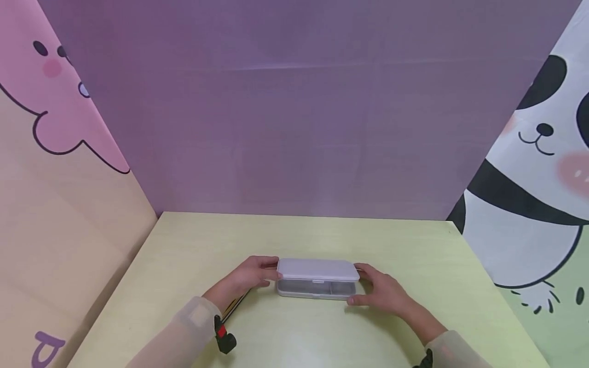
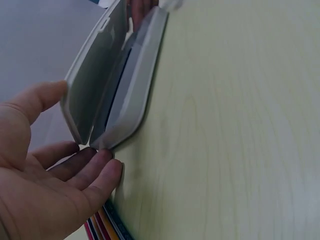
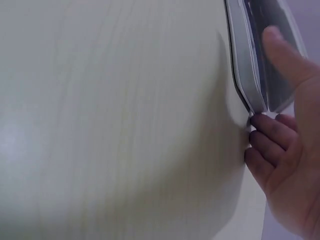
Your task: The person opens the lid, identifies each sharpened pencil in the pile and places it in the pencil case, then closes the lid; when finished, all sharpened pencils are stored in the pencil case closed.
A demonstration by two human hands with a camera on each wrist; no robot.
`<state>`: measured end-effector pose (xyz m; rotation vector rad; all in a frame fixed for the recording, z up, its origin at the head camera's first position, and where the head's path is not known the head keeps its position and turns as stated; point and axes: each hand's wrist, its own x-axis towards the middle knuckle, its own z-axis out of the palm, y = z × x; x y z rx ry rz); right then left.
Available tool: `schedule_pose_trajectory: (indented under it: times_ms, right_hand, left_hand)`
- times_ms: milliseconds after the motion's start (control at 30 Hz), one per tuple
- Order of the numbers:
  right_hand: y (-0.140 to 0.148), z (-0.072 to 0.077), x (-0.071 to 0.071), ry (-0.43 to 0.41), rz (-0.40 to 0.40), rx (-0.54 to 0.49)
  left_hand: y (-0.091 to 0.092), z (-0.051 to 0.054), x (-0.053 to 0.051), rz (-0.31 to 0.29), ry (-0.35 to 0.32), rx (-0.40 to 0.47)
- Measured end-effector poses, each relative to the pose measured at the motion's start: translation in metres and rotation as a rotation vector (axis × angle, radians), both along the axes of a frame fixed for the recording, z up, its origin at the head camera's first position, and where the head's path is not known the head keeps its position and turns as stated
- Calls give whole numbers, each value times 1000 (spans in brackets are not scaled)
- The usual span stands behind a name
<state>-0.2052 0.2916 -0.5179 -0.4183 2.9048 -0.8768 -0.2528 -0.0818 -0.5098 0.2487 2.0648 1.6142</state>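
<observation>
A white pencil case lies crosswise on the table, its lid raised part way over a grey, divided inside. At its left end my left hand holds it, the thumb on the lid's edge and the fingertips by the corner of the base. My right hand is at the other end. There, its fingertips touch the corner of the base, while the thumb stretches in front of the opening. Under the left wrist lie several coloured pencils, partly hidden.
The pale wood-grain table extends all around the case. A purple backdrop stands behind it, with printed cartoon panels on the left and right. A black wrist camera hangs from the left sleeve.
</observation>
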Motion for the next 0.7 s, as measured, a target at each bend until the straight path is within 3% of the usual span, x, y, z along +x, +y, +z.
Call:
schedule_pose_trajectory:
  times_ms: [133,233,467,700]
  right_hand:
    - [5,1,-1,-44,24,-71]
    - [6,1,-2,-39,24,-69]
    - [-1,3,-5,15,3,37]
    - [-6,5,-1,21,-33,98]
  left_hand:
    - [-1,-3,-1,-59,94,-98]
    - [0,-5,-2,-101,172,-170]
    - [10,-3,-5,-191,368,-399]
    - [14,-4,-8,-232,460,-488]
